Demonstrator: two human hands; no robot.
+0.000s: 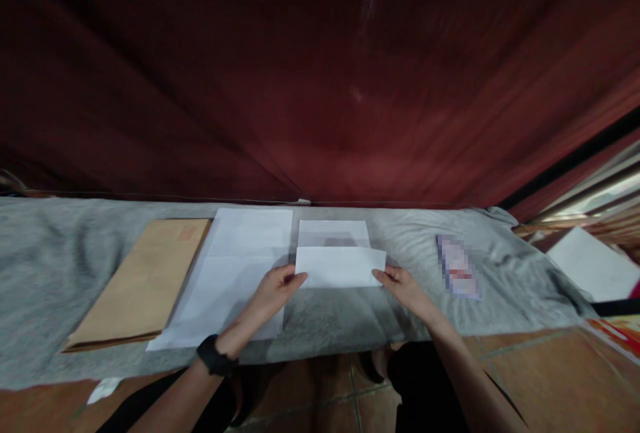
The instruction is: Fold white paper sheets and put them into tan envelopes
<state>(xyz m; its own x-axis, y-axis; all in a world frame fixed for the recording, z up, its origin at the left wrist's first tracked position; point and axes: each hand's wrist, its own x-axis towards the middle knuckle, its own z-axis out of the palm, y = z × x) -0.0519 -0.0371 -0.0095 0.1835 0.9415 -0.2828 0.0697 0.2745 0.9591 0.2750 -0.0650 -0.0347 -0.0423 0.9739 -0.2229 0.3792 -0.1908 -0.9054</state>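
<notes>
A white strip of folded paper [341,267] is held level above the grey cloth, one end in each hand. My left hand [281,286] pinches its left end, thumb on top. At the right end my right hand [401,286] grips it the same way. Just behind lies another white paper [333,231], partly covered by the held piece and in its shadow. Large white sheets [245,266] with a faint crease across them lie left of my left hand. Farther left is a stack of brown envelopes [143,279] with small red print.
A grey cloth [320,326] covers the long surface. To the right lies a pixelated packet-like item [457,266]. A dark red curtain [320,99] hangs behind. Beyond the right end is a white panel [597,263]; a white scrap [105,389] lies at lower left.
</notes>
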